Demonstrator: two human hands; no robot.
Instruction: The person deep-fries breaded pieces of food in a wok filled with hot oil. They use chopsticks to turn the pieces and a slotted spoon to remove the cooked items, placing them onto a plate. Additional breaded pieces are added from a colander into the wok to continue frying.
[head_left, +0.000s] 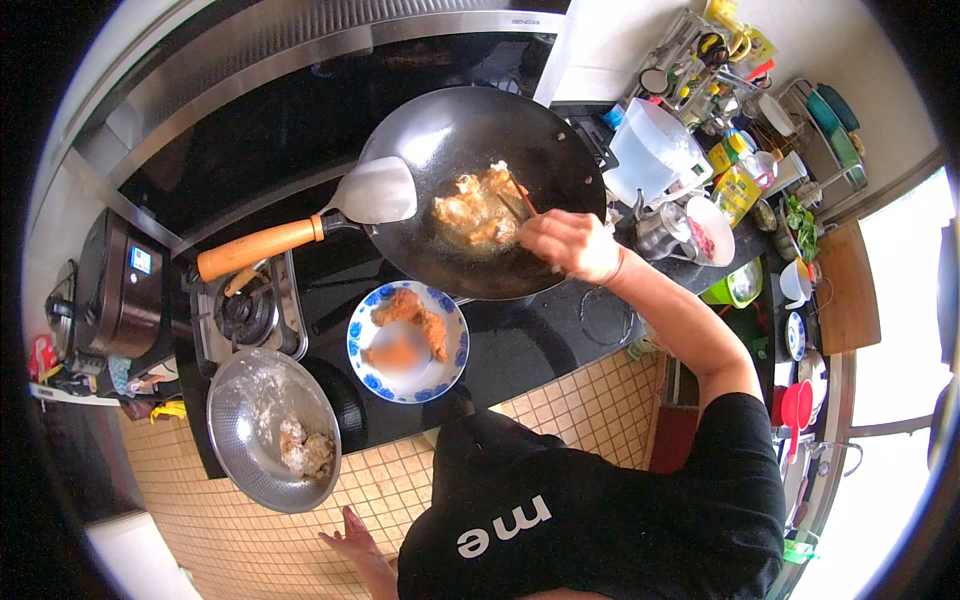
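My right hand (574, 244) grips a pair of chopsticks (523, 196), their tips among battered pieces (480, 206) frying in oil. The pieces sit at the bottom of a large black wok (465, 120). Empty and spread, my left hand (352, 536) hangs low beside my body, just below a metal bowl (255, 427). Flour coats that bowl's inside, and floured pieces (306, 450) lie in it. Browned fried pieces (433, 334) rest on a blue-and-white plate (456, 367), partly blurred. A wok spatula (375, 191) with a wooden handle lies across the wok's left rim.
Left of the wok is a gas burner (244, 315), with a dark appliance (120, 277) behind it. To the right stand a translucent pitcher (649, 154), a metal pot (664, 229) and a white bowl (720, 229) holding red food. A range hood (330, 97) fills the back.
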